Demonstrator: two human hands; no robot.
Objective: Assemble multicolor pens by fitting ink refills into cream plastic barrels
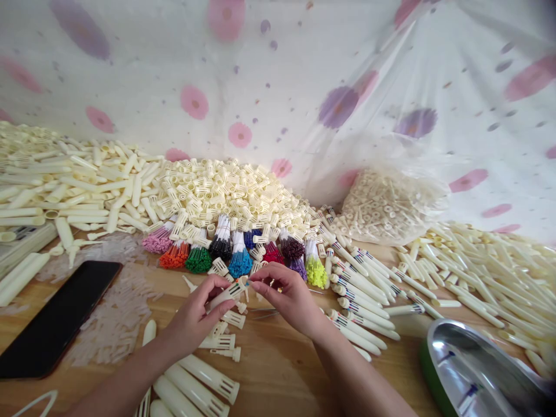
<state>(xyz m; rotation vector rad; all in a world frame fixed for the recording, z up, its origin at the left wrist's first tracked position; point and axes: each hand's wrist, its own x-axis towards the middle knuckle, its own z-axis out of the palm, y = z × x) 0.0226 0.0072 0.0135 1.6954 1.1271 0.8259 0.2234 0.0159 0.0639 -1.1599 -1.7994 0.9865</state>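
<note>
My left hand (195,315) is closed around a cream plastic pen barrel (228,293), held slanted above the wooden table (278,365). My right hand (289,298) pinches at the barrel's upper tip with thumb and forefinger; what it pinches is too small to name. Just beyond the hands lie bundles of coloured refills (238,255) in pink, orange, green, black, blue, red, purple and yellow. More cream barrels (204,382) lie below my left wrist.
A black phone (56,318) lies at the left. Heaps of cream tubes (65,185) and small slotted caps (226,194) fill the back. Assembled multicolour pens (365,295) lie in a row at the right, near a clear bag of parts (386,205) and a metal bowl (473,370).
</note>
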